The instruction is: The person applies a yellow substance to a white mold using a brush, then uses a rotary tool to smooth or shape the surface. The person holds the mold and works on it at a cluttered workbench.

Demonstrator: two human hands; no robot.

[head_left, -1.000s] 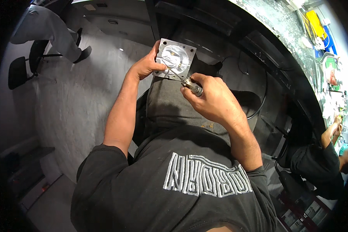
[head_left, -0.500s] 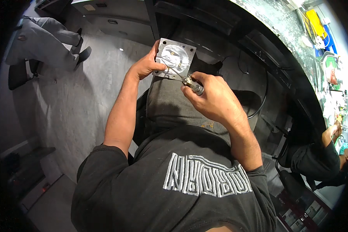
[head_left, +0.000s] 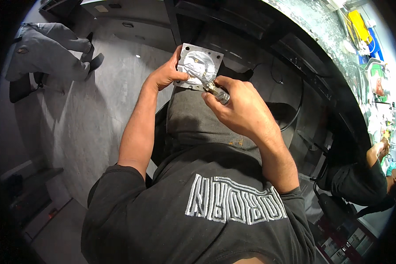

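Observation:
A square silvery metal block [head_left: 216,61] with a round recess and corner holes rests at the far end of my lap. Along its left edge my left hand [head_left: 166,75] grips it, thumb over the front face and fingers behind. My right hand [head_left: 240,103] is closed around a metal hand tool with a cylindrical grip [head_left: 221,95], held at the block's lower right. The tool's front end points up and left over the recess; its tip is too fine to make out, so I cannot tell its exact kind.
A cluttered, brightly lit workbench [head_left: 314,26] runs along the upper right, its dark frame beyond my knees. A seated person in grey trousers [head_left: 53,50] is at the upper left. Another person's arm [head_left: 375,152] reaches over the bench at the right.
My right hand and the tool have shifted slightly up and left, closer to the block. My left hand and the block have stayed put.

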